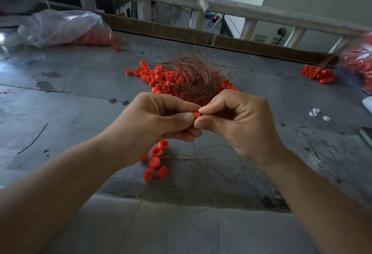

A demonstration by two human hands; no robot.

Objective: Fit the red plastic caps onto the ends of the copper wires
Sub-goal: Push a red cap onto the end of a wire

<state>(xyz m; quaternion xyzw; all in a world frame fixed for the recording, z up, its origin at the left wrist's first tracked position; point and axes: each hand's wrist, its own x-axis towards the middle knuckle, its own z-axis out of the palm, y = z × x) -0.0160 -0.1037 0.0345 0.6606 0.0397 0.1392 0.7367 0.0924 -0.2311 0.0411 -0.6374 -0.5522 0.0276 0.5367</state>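
Grey metal table [80,96] carries a tangled bundle of copper wires [193,76] lying on a heap of loose caps [161,80]. Nearer, the left hand [161,120] and right hand [237,120] together pinch one red cap [196,114] at the fingertips.

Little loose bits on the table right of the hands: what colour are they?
The little bits are white, best seen in the head view.

Matt red plastic caps [159,80] — dull, stained metal table [80,76].
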